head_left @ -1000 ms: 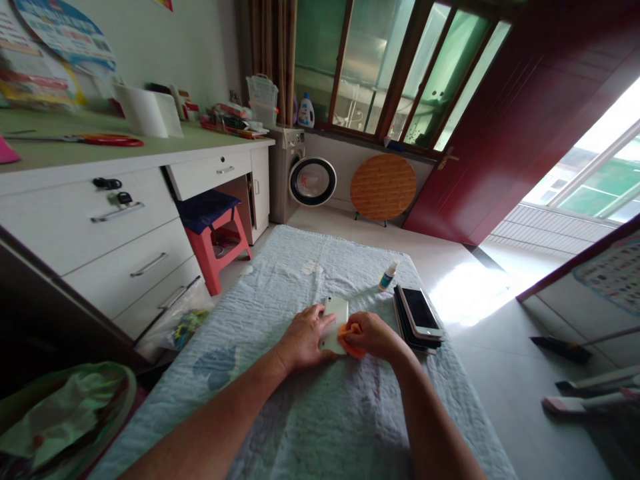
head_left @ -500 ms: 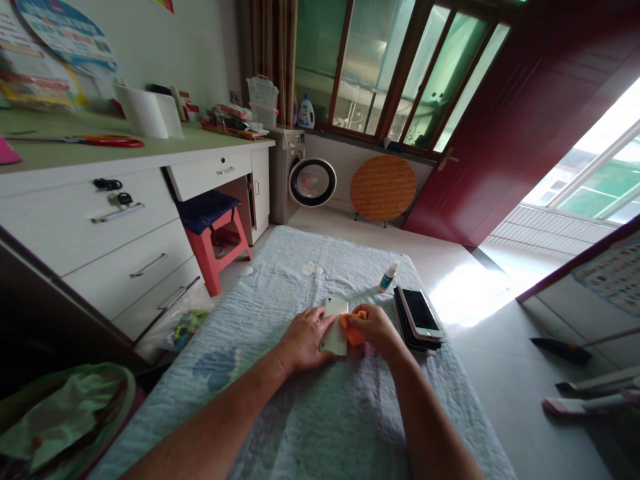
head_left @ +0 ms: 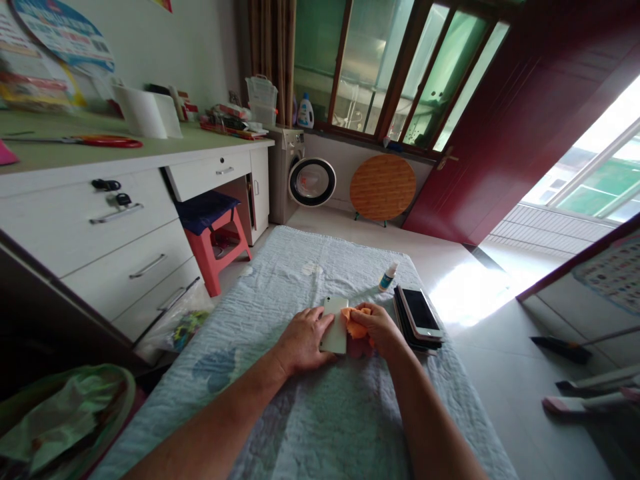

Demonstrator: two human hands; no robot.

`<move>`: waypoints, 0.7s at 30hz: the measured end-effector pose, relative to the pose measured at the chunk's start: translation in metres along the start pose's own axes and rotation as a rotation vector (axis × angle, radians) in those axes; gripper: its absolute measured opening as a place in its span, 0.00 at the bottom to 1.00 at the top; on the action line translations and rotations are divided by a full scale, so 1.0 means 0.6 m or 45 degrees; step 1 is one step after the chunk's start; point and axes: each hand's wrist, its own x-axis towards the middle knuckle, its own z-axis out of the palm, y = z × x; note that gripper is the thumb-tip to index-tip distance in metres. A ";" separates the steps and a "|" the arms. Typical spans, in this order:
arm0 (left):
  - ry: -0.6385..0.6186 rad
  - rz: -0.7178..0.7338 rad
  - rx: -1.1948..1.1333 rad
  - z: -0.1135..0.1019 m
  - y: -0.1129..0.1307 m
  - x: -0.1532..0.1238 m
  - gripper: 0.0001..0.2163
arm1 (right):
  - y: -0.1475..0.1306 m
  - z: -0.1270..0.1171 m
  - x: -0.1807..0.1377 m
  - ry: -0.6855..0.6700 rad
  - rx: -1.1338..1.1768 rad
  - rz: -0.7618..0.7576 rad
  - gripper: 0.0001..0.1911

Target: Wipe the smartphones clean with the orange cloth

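Observation:
A white phone [head_left: 336, 325] lies back up on the cloth-covered table [head_left: 310, 427], its camera at the far left corner. My left hand [head_left: 306, 339] grips the phone along its left side, thumb over the near part. Between the thumb and fingers of my right hand [head_left: 376, 325] is a crumpled orange cloth [head_left: 356, 323], held at the phone's right edge. Right of that hand sits a stack of phones or tablets, topped by a white phone [head_left: 421, 313] with a dark screen. Beyond the stack stands a small spray bottle [head_left: 387, 277].
Along the left runs a white desk [head_left: 115, 207] with drawers, and a red stool [head_left: 215, 240] is tucked beneath it. A washing machine [head_left: 287, 173] with its door open stands at the back. A bin [head_left: 127, 393] is at the lower left, a broom [head_left: 563, 350] at right.
My right hand has shifted slightly to the right with the orange cloth, baring more of the phone's right edge. My left hand and the phone have hardly moved.

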 end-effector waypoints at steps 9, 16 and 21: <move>0.086 0.017 0.046 -0.006 0.009 -0.003 0.25 | -0.020 0.012 -0.008 -0.015 0.098 -0.087 0.25; 0.086 -0.005 0.023 -0.020 0.014 -0.004 0.10 | -0.024 0.011 -0.011 -0.057 0.014 -0.136 0.22; 0.123 -0.125 0.069 -0.024 0.015 -0.004 0.09 | -0.017 0.006 0.000 0.048 -0.064 -0.264 0.16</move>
